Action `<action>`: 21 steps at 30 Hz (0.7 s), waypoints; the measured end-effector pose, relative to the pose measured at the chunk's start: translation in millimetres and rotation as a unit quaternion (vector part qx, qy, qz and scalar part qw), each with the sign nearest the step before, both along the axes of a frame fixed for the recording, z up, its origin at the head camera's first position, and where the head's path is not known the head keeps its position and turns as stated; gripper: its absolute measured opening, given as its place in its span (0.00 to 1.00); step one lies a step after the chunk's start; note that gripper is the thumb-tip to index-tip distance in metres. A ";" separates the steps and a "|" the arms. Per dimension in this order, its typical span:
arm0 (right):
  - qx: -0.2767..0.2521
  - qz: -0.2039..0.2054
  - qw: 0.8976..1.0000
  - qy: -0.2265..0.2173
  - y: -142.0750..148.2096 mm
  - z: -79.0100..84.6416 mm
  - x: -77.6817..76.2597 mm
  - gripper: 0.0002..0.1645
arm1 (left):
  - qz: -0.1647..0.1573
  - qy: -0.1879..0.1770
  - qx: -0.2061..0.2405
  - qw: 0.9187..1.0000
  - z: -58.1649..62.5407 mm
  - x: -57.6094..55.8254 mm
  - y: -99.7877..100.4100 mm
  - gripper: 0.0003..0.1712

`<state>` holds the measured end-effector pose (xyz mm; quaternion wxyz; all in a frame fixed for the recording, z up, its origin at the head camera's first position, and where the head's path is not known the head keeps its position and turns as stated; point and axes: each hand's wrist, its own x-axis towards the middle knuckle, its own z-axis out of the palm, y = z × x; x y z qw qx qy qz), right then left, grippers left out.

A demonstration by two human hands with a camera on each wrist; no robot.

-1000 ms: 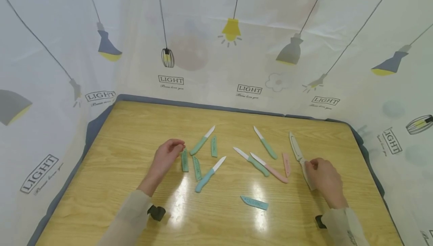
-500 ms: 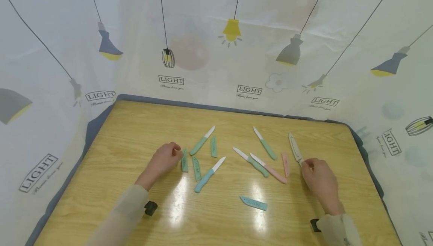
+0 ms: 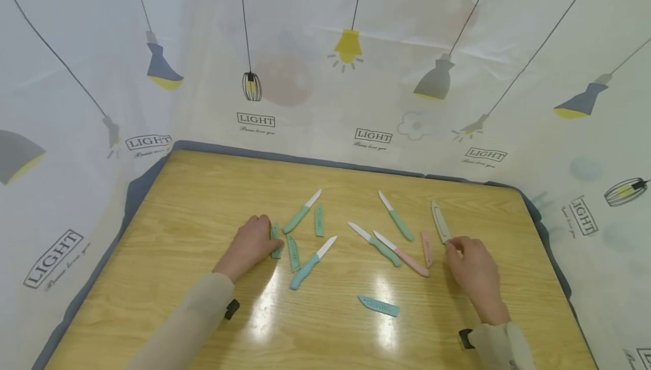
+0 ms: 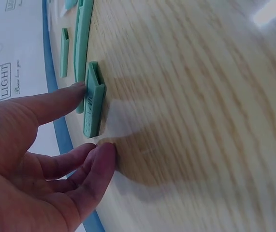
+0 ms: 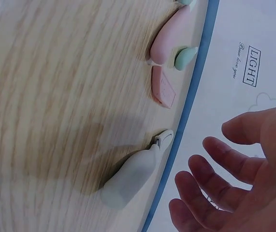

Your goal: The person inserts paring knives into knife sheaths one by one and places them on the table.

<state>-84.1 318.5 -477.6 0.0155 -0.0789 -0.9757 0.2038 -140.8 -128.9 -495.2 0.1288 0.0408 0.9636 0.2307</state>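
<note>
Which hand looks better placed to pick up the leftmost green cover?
Probably the left hand: its thumb and fingertips are parted right at the green cover. The right hand is well away, near the white knife.

a screened-off nook: printed sheeting (image 3: 305,76) surrounds table (image 3: 213,189)

Tabletop (image 3: 203,189): honey-yellow, wood-grained; border (image 3: 300,159) blue-grey. Backdrop (image 3: 315,116): off-white, printed with blue, grey and yellow lamps, dark LIGHT lettering. Handles: three green (image 3: 297,221), one pink (image 3: 413,262), one light blue (image 3: 305,273), one whitish (image 5: 133,176). Bare blades (image 3: 313,197): white. Loose sheaths: three green (image 3: 319,221), one pink (image 3: 426,249), one blue (image 3: 378,305). Sleeves (image 3: 203,302): pale beige.
</note>
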 end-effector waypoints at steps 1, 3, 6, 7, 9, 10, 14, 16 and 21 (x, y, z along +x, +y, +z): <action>-0.001 0.000 1.000 -0.001 -0.8 0.2 0.0 0.24 | 0.000 -0.002 0.001 1.000 0.9 -0.4 0.3 0.22; -0.001 0.002 1.000 -0.004 -2.4 0.3 -0.4 0.25 | 0.005 -0.008 0.005 1.000 2.3 -1.1 0.3 0.21; -0.001 0.001 1.000 -0.009 -4.0 0.2 -1.4 0.25 | 0.008 -0.014 0.006 1.000 4.8 -1.9 -0.5 0.18; -0.002 0.002 1.000 -0.009 -4.8 0.5 -1.6 0.26 | 0.008 -0.014 0.006 1.000 5.6 -1.8 -1.0 0.18; -0.002 0.005 1.000 -0.009 -5.7 0.8 -2.0 0.26 | 0.006 -0.011 0.006 1.000 6.3 -1.6 -1.9 0.16; -0.001 0.005 1.000 -0.008 -6.0 0.8 -2.2 0.25 | 0.003 -0.008 0.004 1.000 6.5 -1.4 -2.2 0.15; -0.001 0.011 1.000 -0.004 -7.1 0.6 -2.1 0.25 | -0.003 -0.004 0.004 1.000 4.6 -1.7 -2.7 0.14; -0.001 0.014 1.000 -0.003 -8.5 0.2 -2.3 0.24 | -0.002 -0.002 0.000 1.000 3.6 -2.0 -2.8 0.13; 0.001 0.023 1.000 -0.002 -12.9 -2.3 -4.0 0.24 | 0.005 -0.001 -0.005 1.000 1.9 -2.4 -3.5 0.14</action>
